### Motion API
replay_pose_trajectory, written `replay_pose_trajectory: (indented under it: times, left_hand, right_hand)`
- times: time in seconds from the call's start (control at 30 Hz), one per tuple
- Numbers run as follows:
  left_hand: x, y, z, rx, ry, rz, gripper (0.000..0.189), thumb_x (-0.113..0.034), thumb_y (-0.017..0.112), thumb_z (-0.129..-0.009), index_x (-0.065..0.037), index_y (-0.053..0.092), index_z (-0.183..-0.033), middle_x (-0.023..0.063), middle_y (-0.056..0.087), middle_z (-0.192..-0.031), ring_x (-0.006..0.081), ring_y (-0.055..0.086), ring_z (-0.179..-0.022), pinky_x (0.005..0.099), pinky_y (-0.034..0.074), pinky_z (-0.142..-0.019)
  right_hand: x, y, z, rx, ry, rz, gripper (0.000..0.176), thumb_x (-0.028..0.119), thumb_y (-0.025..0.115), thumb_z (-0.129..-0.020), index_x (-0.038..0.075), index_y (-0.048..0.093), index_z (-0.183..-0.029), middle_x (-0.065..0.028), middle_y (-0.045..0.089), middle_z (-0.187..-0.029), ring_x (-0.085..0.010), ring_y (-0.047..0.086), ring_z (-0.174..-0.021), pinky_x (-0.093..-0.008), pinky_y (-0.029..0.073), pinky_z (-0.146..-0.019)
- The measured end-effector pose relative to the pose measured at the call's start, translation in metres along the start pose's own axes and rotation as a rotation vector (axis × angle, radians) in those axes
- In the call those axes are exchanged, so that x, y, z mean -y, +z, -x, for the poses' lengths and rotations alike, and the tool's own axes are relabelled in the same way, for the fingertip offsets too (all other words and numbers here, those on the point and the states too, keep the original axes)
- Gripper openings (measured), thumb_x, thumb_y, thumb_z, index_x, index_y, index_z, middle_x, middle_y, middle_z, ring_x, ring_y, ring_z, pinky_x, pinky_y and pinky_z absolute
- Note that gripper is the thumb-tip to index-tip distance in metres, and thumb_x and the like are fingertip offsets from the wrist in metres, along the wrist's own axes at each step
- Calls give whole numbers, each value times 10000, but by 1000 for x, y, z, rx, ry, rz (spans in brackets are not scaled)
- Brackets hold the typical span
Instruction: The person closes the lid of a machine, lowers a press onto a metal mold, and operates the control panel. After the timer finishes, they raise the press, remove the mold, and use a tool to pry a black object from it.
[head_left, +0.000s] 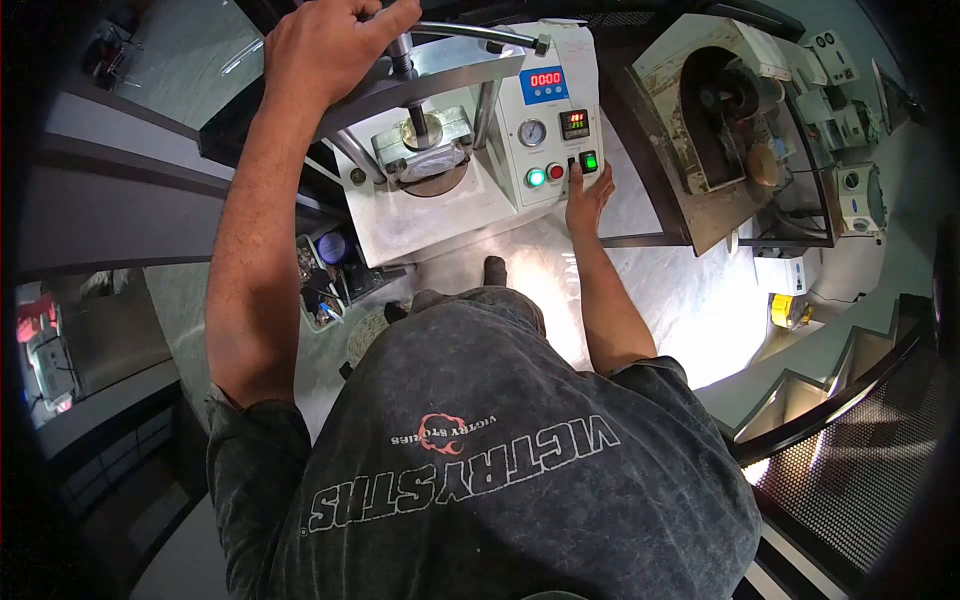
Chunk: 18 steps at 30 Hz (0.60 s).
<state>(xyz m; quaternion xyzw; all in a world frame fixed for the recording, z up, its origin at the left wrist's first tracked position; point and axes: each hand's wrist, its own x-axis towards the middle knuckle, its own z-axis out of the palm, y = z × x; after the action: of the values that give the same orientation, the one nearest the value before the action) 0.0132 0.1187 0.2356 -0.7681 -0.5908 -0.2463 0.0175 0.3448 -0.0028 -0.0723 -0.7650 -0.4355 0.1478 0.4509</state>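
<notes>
A screw press with a white body (430,235) stands in front of me. My left hand (325,55) is closed around the dark end of its steel handle bar (475,33), beside the top of the screw. Under the screw, a block-shaped metal mould clamp (425,145) sits on a round plate (440,182). My right hand (588,198) is at the lower right of the control panel (560,60). Its thumb touches a black switch (573,165) beside a lit green switch (590,161); the fingers extend along the panel's side edge.
The panel carries a red digital display (545,79), a gauge (532,132), a temperature controller (575,124), and round green (536,177) and red (555,172) buttons. A dirty open-fronted machine (710,110) stands right. Bins (322,290) sit below left; a railing (830,400) runs lower right.
</notes>
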Motion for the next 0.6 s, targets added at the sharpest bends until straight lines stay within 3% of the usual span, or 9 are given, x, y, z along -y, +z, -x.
replay_pose_trajectory:
  times: [0.6]
  left_hand:
    - [8, 9, 1, -31, 8, -2, 673, -740, 510, -816, -147, 758, -1016, 103, 722, -978, 266, 682, -908, 414, 509, -772]
  right_hand:
    - [-6, 2, -1, -2, -7, 3, 787, 477, 602, -908, 13, 253, -1439, -265, 368, -1384, -404, 297, -1314, -510, 238, -1105]
